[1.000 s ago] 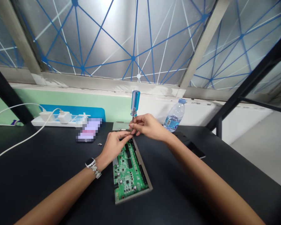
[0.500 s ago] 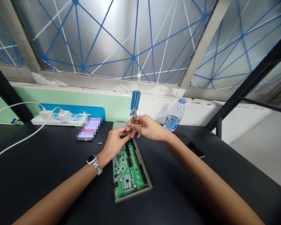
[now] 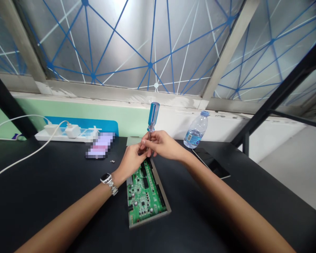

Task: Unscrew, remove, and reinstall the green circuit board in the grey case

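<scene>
A screwdriver [image 3: 153, 116] with a clear blue handle stands nearly upright, tilted slightly right, over the far part of a green circuit board [image 3: 144, 196]. My right hand [image 3: 160, 142] pinches its shaft just below the handle. My left hand [image 3: 134, 158] is closed close to the lower shaft, touching or nearly touching my right fingertips; what it pinches is hidden. The board sits in a grey metal frame [image 3: 162, 186] on the black table. Both hands cover the shaft's lower end and part of the board.
Small metal pieces [image 3: 112, 161] lie left of my left hand. Behind them are a blurred-out phone [image 3: 100, 146] and a white power strip [image 3: 60, 133] with cables. To the right stand a water bottle [image 3: 196, 131] and a dark phone-like slab [image 3: 212, 162] lying flat.
The screwdriver handle has leaned a little to the right. My left hand has shifted slightly right, and my right hand slightly left and down, bringing the fingers closer together.
</scene>
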Action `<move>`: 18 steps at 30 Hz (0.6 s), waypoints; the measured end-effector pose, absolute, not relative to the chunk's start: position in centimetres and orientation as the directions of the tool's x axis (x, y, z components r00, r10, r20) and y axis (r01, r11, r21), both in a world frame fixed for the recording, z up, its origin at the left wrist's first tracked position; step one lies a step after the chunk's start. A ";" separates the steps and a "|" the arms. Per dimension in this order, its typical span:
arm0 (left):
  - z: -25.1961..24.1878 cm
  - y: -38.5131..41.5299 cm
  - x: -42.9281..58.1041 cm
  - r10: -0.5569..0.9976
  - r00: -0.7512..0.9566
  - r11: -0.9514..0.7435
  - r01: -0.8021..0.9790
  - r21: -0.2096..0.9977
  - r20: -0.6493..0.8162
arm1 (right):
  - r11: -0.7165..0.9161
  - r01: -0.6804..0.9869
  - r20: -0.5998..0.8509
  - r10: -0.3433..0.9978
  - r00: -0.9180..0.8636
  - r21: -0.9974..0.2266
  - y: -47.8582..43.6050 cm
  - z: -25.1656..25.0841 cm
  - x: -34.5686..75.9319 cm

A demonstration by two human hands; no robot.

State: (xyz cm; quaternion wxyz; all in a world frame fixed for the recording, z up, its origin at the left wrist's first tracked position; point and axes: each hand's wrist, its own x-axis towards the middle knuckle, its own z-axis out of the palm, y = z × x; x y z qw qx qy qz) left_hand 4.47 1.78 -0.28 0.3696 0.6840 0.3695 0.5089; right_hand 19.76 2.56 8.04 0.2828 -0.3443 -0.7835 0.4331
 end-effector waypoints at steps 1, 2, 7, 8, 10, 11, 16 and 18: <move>-0.3 1.8 4.6 0.885 0.218 -0.441 0.104 0.891 0.412 | 0.408 0.321 0.174 0.808 -0.563 -0.854 2.5 8.1 19.7; -0.3 1.8 4.6 0.889 0.229 -0.423 0.080 0.903 0.396 | 0.436 0.361 0.217 0.833 -0.509 -0.824 2.5 8.1 19.7; 0.0 1.6 4.4 0.912 0.232 -0.359 0.056 0.932 0.338 | 0.478 0.449 0.326 0.868 -0.375 -0.755 2.9 8.3 20.1; 0.1 1.5 4.2 0.911 0.234 -0.364 0.065 0.929 0.340 | 0.452 0.416 0.294 0.872 -0.390 -0.789 3.0 8.3 20.3; 0.3 1.3 3.8 0.902 0.247 -0.383 0.081 0.920 0.354 | 0.385 0.343 0.233 0.882 -0.410 -0.857 3.2 8.4 20.5; 0.4 1.3 3.5 0.898 0.254 -0.391 0.088 0.916 0.359 | 0.357 0.311 0.211 0.884 -0.417 -0.881 3.2 8.4 20.6; 0.5 1.2 2.7 0.889 0.253 -0.426 0.145 0.893 0.383 | 0.283 0.262 0.146 0.886 -0.440 -0.923 3.0 8.8 20.5; 0.4 1.3 2.7 0.883 0.244 -0.445 0.163 0.881 0.401 | 0.259 0.255 0.122 0.883 -0.452 -0.931 3.0 8.9 20.4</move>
